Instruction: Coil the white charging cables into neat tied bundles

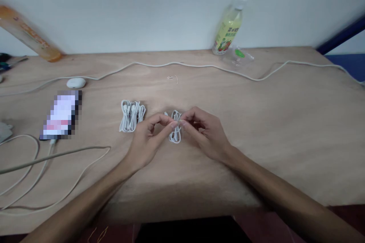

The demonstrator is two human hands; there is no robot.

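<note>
A small coiled white cable (175,133) hangs between my two hands over the wooden table (256,140). My left hand (148,138) pinches the coil's middle from the left with thumb and forefinger. My right hand (203,131) pinches the same spot from the right, fingers curled. To the left lies a pile of bundled white cables (131,115), a short way from my left hand.
A phone (61,115) lies at the left with a charging cable plugged in. A white oval case (76,82) sits behind it. A long white cord (199,65) crosses the table's back. A yellow drink bottle (228,26) and an orange bottle (28,34) stand by the wall.
</note>
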